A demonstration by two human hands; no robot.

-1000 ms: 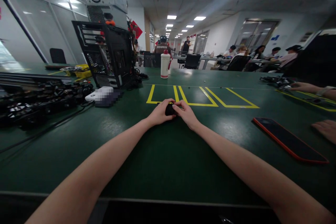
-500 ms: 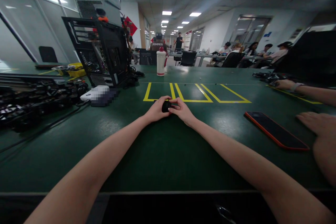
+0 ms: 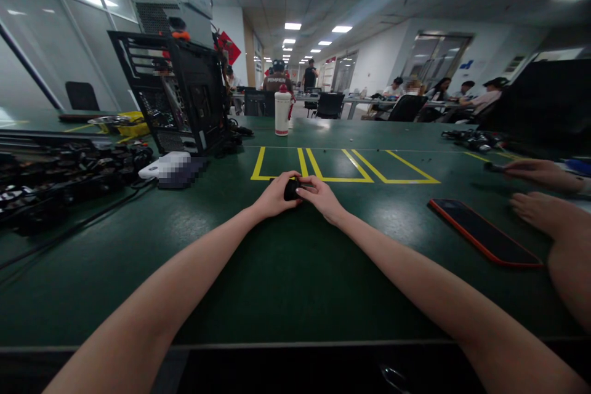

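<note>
Between my two hands is a small, rounded black object [image 3: 290, 189], whose exact kind I cannot make out. My left hand [image 3: 274, 196] wraps round its left side, thumb below and fingers above. From the right, my right hand [image 3: 320, 195] pinches the same object with thumb and fingertips. Both hands are just above or on the green table [image 3: 295, 271], close to the near ends of the yellow tape outlines [image 3: 323, 180]. My fingers cover part of the black object.
A phone with an orange edge [image 3: 482, 234] lies at right, beside a co-worker's hands [image 3: 538, 173]. At left stand an open computer case [image 3: 194, 92], a white device [image 3: 166, 165] and a heap of black parts [image 3: 60, 184]. A white tumbler [image 3: 282, 114] stands farther back.
My hands keep the same grip on the black object. At the right, the co-worker's far hand has drawn back from the black parts, with a small dark thing in its fingers.
</note>
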